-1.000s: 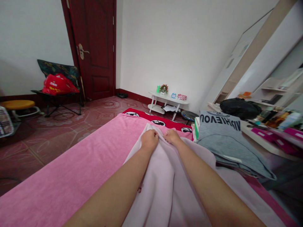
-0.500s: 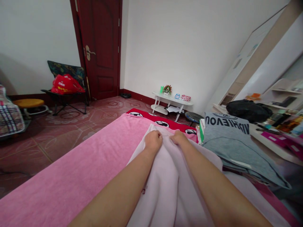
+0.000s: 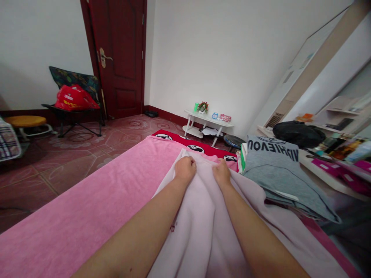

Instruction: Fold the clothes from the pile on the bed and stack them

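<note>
A pale lilac cloth lies spread along a pink blanket, running away from me. Both arms reach out over it. My left hand is closed on the cloth's far edge, fingers curled into the fabric. My right hand sits a short way to its right, also closed on that far edge. The cloth bunches into folds between the two hands. A folded grey T-shirt with dark lettering lies on a stack just right of my right hand.
A red patterned cover shows beyond the blanket. A small white table stands by the far wall. A dark red door, a folding chair with a red bag and a yellow stool are at left. Cluttered shelves line the right.
My right hand has shifted slightly to the right, away from the left hand, still gripping the cloth edge. The view has swung a little.
</note>
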The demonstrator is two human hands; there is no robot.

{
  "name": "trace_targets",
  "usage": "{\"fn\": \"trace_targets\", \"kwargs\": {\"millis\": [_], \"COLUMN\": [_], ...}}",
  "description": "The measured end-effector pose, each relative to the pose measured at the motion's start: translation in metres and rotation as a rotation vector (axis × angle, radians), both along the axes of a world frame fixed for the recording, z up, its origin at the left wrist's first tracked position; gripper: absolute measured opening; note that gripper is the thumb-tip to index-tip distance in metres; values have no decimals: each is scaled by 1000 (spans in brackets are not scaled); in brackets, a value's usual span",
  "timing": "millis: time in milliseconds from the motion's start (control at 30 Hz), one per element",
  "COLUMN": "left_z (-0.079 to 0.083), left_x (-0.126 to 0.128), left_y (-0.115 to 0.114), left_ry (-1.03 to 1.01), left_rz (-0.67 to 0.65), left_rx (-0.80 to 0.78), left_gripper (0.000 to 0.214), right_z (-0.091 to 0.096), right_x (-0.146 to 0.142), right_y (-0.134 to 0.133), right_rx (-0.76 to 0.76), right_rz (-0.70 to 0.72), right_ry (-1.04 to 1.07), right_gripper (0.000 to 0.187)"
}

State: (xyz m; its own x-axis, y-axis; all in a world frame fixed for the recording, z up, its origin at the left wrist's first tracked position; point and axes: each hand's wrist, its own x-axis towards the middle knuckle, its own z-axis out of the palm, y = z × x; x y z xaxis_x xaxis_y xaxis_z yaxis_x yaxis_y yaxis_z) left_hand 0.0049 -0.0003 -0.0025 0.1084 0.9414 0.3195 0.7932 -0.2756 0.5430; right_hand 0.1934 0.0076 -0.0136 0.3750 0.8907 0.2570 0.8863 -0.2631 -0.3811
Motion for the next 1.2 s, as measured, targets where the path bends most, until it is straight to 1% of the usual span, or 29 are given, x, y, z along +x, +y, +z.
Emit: {"fn": "trace_targets", "kwargs": {"millis": [100, 200, 333, 433, 500, 600, 700, 767, 833, 933, 967, 1033, 1133, 1200], "left_z": [0, 2, 4, 7, 11, 17, 19, 17, 14, 16, 20, 33, 61, 82], "left_x": [0, -3, -14, -29, -41, -62, -88, -108, -129, -158, -167, -183, -200, -205], "left_y": [-1, -3, -14, -32, -50, -85, -124, -151, -179, -222, -236, -261, -290, -300], "left_ry": [34, 96, 202, 267, 302, 350, 415, 448, 453, 429, 419, 415, 470, 496], "left_rz": [-60, -167, -376, -515, -570, -637, -703, -743, -784, -826, -838, -877, -929, -917], "left_rx": [5, -10, -69, -131, -169, -204, -182, -129, -75, -52, -66, -120, -191, -174], "left_gripper": [24, 32, 47, 57, 63, 73, 80, 76, 66, 56, 56, 57, 61, 54], "right_z": [-7, -8, -5, -2, 0, 3, 5, 7, 8, 8, 8, 8, 8, 8], "right_x": [-10, -15, -20, -25, -28, -32, -35, -37, -38, -39, -39, -39, -38, -38], "right_y": [-15, -33, -65, -92, -110, -138, -169, -191, -213, -242, -251, -267, -285, -296], "right_rx": [-49, -153, -275, -331, -343, -352, -352, -348, -339, -320, -313, -300, -295, -293], "right_rz": [153, 244, 290, 299, 299, 314, 353, 381, 408, 436, 442, 457, 483, 494], "right_ry": [-118, -171, -199, -245, -270, -306, -334, -343, -349, -362, -366, -372, -362, -345], "right_gripper": [46, 50, 56, 58, 58, 56, 55, 57, 59, 60, 59, 57, 56, 55]}}
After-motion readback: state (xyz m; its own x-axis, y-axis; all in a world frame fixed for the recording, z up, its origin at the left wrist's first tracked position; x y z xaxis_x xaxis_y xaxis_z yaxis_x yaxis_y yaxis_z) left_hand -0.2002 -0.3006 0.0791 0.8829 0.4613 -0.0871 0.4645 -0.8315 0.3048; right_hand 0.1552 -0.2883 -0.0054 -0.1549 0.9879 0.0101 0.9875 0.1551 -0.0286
